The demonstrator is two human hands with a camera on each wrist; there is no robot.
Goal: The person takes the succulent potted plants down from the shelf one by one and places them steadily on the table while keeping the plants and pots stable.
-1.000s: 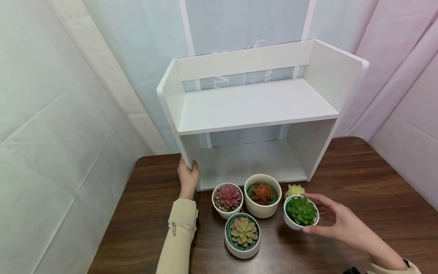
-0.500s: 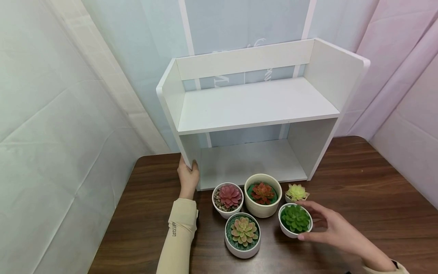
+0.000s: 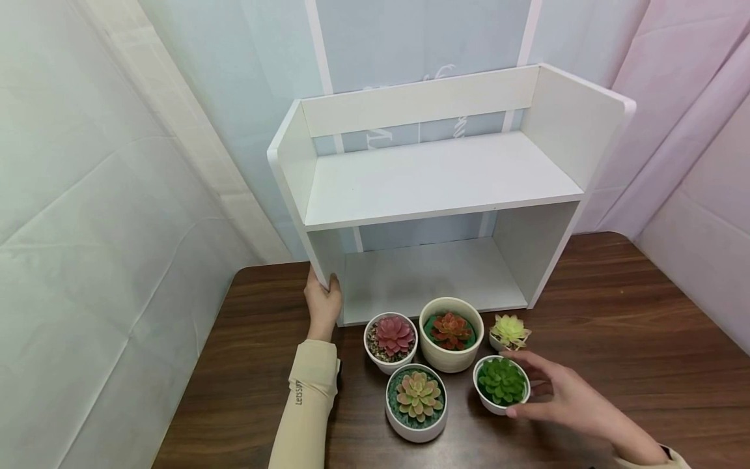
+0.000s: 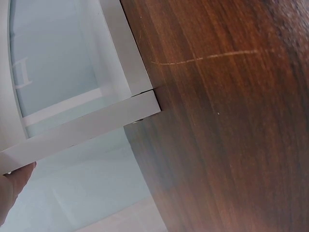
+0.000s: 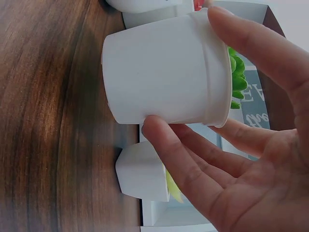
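Observation:
My right hand [image 3: 562,402] holds a green potted succulent [image 3: 501,383] by its white pot, thumb on one side and fingers on the other. The right wrist view shows the pot's smooth wall [image 5: 161,72] close up; whether its base touches the table cannot be told. Just behind it stands a small yellow-green potted succulent [image 3: 510,331]. At the far left, my left hand [image 3: 323,306] grips the side panel of a white two-tier shelf [image 3: 439,179], its thumb on the near face. Most of its fingers are hidden behind that panel.
Along the shelf's front stand a pink potted succulent [image 3: 393,336] and a red one in a cream pot [image 3: 450,333]. An orange-green succulent [image 3: 417,398] in a low white pot sits nearer. All are on the dark wooden table [image 3: 234,378]; pale cloth [image 3: 117,195] hangs around it.
My right hand has brought the green succulent left and nearer to me, uncovering more of the yellow-green one behind. The left hand keeps its place on the shelf.

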